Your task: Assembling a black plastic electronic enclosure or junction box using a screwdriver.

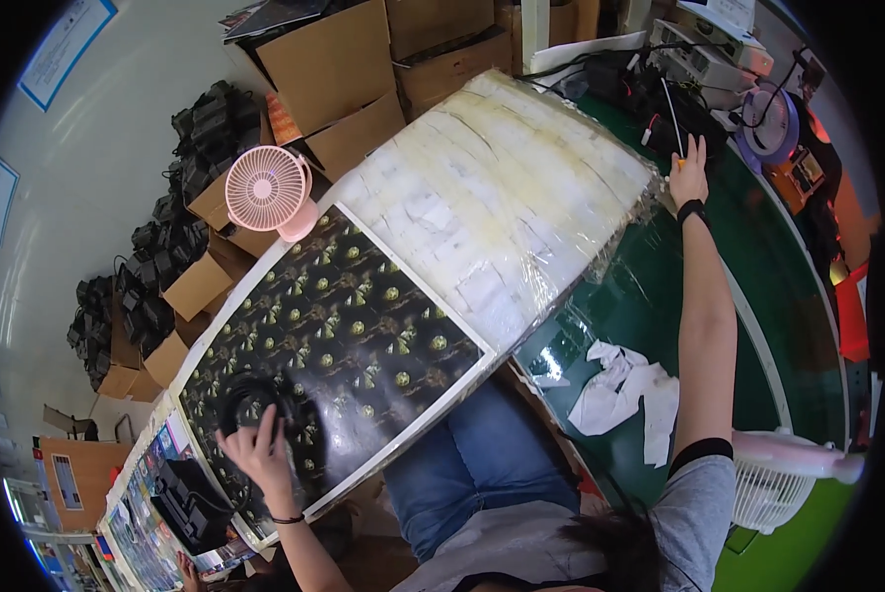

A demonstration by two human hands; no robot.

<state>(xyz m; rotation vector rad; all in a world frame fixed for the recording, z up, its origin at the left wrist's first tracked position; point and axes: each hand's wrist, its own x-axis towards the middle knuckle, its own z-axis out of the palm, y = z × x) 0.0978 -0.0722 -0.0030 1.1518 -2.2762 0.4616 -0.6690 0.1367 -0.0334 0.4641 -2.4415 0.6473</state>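
On the dark patterned sheet (339, 350), a coil of black cable (240, 390) lies at the left. My left hand (253, 452) is at the coil's near edge, its fingers apart and overlapping the cable. My right arm stretches far across the green table. At its end my right hand (690, 180) has its fingers around the orange handle of a long thin-shafted tool (671, 113), perhaps a screwdriver. The shaft points away toward a heap of black cables and parts (625, 84). A black plastic device (194, 503) sits left of the coil.
A pink fan (270, 192) stands on the far edge of the bench. Beside the sheet is a worn plastic-wrapped white board (482, 187). Crumpled white paper (615, 390) lies on the green tabletop (600, 306). Cardboard boxes (329, 64) and piled black devices (151, 257) stand behind. Another person's hand (188, 570) shows lower left.
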